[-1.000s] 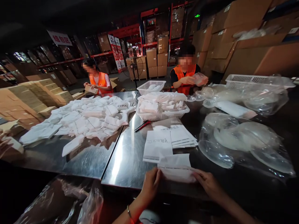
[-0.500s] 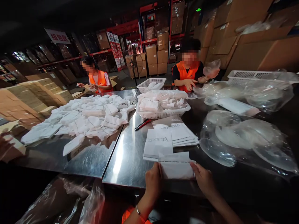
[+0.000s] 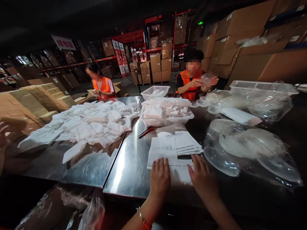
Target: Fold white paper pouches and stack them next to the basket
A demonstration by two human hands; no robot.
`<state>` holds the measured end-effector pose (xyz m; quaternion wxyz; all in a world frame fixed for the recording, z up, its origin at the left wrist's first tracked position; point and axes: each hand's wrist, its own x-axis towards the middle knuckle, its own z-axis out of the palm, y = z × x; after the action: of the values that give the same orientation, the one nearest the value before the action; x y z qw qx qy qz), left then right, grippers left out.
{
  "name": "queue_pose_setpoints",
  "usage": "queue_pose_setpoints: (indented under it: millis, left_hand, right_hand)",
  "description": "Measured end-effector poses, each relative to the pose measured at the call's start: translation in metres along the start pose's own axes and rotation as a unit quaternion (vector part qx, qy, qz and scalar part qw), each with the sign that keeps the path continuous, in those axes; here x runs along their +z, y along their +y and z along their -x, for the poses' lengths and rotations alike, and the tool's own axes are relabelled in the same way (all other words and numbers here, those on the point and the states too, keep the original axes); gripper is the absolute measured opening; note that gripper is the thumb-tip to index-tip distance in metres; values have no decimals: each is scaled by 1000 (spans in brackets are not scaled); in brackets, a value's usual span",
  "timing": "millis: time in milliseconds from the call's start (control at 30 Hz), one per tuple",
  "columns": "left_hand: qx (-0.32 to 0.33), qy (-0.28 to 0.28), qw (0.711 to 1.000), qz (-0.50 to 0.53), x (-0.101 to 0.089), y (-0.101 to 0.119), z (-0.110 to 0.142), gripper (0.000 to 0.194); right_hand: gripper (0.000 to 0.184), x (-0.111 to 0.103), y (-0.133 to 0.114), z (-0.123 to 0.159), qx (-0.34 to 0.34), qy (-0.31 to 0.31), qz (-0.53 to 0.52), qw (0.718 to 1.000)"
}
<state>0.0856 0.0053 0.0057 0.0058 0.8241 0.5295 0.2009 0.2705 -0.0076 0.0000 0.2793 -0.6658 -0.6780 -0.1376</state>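
A white paper-like packet [image 3: 180, 174] with a line of small print lies at the near edge of the metal table. On its left end rests my left hand [image 3: 160, 179], palm down, fingers stretched forward and holding nothing. My right hand [image 3: 203, 179] lies over the packet's right end, thumb and fingers spread. Just beyond the fingers are a flat white printed bag [image 3: 160, 147] and a fanned stack of similar bags [image 3: 188, 140]. A red and black cutter [image 3: 145, 132] lies left of the stack.
A white basket [image 3: 165, 122] of wrapped packets stands behind the stack. Left is a large heap of white packets [image 3: 91, 119]. Clear plastic bags [image 3: 251, 147] holding translucent items lie right. Two people in orange vests work across the table; another person's hand [image 3: 3, 134] shows far left.
Both hands have gone from gripping the packet's ends to lying flat on it with fingers extended. The packet now lies lower against the table. Across the table, a co-worker's hands have come together.
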Motion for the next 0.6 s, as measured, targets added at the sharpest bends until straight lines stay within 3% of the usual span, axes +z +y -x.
queue_pose_setpoints:
  millis: [67, 133, 267, 333, 433, 533, 600]
  left_hand:
    - [96, -5, 995, 31, 9, 8, -11, 49]
    - [119, -34, 991, 48, 22, 11, -17, 49]
    - [78, -54, 994, 58, 44, 4, -13, 52]
    - [52, -52, 993, 95, 51, -1, -7, 55]
    - [-37, -43, 975, 214, 55, -2, -5, 60]
    - [-146, -37, 908, 391, 52, 6, -12, 62]
    - [-198, -46, 831, 517, 44, 15, -17, 60]
  right_hand:
    - [45, 12, -15, 0, -136, 4, -1, 991]
    - [52, 30, -21, 4, -177, -19, 16, 984]
    - [51, 62, -8, 16, -51, -46, -11, 998]
    - [71, 69, 2, 20, 35, -51, -116, 991]
    - [91, 69, 11, 22, 131, -43, -252, 958]
    - [81, 55, 11, 23, 191, -38, -353, 915]
    - [79, 40, 8, 24, 256, -57, -484, 835]
